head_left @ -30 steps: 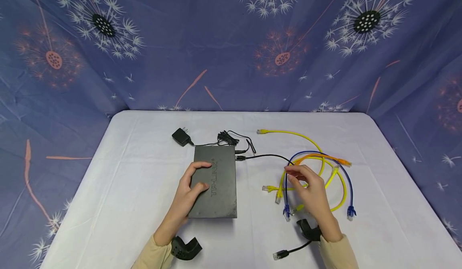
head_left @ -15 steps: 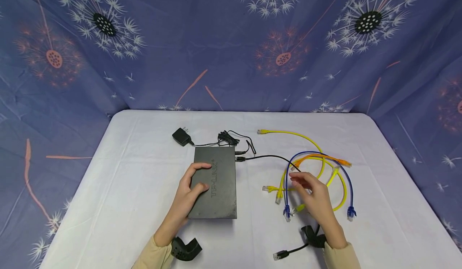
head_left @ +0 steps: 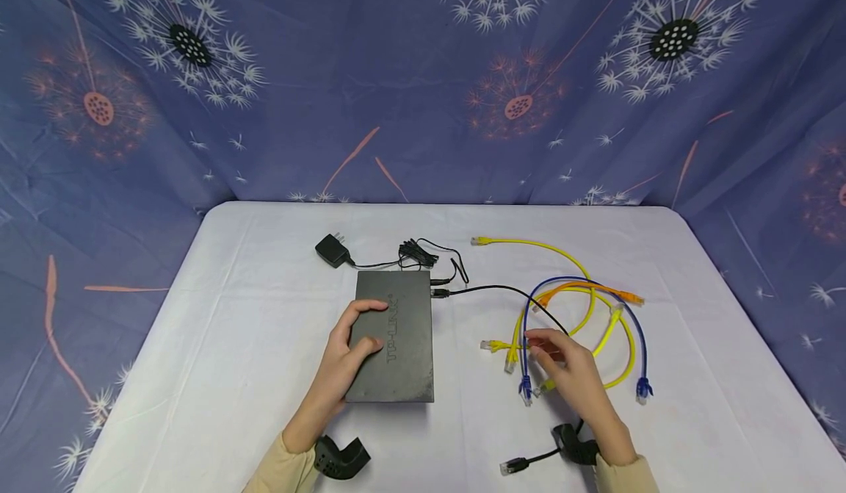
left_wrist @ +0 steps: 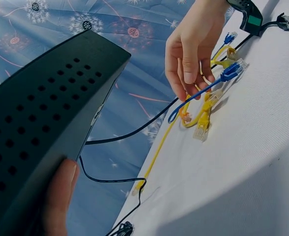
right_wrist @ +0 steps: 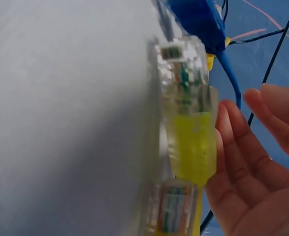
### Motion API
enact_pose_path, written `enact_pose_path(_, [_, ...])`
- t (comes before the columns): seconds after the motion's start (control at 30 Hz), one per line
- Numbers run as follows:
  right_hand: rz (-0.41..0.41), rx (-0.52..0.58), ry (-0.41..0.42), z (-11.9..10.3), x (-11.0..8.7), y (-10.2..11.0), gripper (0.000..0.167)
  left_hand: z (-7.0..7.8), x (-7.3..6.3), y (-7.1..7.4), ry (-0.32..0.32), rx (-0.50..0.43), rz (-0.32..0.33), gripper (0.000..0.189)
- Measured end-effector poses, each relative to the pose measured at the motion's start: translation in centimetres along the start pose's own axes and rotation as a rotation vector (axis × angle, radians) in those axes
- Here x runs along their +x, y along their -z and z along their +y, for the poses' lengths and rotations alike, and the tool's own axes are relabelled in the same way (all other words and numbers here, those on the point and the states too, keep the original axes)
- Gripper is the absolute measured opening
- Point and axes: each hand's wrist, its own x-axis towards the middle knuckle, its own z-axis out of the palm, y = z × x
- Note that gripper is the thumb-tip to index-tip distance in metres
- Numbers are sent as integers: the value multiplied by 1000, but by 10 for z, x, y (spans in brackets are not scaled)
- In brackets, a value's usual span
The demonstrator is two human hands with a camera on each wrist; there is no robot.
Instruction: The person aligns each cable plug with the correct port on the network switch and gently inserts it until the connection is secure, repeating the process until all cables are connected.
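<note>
Dark-grey rectangular box (head_left: 405,368) is gripped by left hand (head_left: 345,352); relaxed, empty right hand (head_left: 570,368) is shifted nearer clear-tipped blue plug (head_left: 525,387), apparently for selection.

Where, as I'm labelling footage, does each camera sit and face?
Head: worn there, facing forward and down at the dark box; left hand, right hand show.
Left wrist: on that wrist, facing the box's vents; both hands partly show.
Right wrist: on that wrist, facing a yellow plug; right hand shows.
Wrist views share the blue cable.
</note>
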Motion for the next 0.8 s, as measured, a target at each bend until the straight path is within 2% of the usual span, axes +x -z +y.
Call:
enact_pose_path(0.4, [-92, 42, -1, -1, -1, -4, 19, -2, -2, -1, 26, 4, 6, 49])
enact_pose_path(0.67, [-67, 74, 25, -5, 1, -2, 19, -2, -2, -2, 22, 6, 11, 48])
enact_pose_path(0.8, [-65, 132, 43, -8, 2, 1, 24, -1, -2, -2, 19, 6, 8, 48])
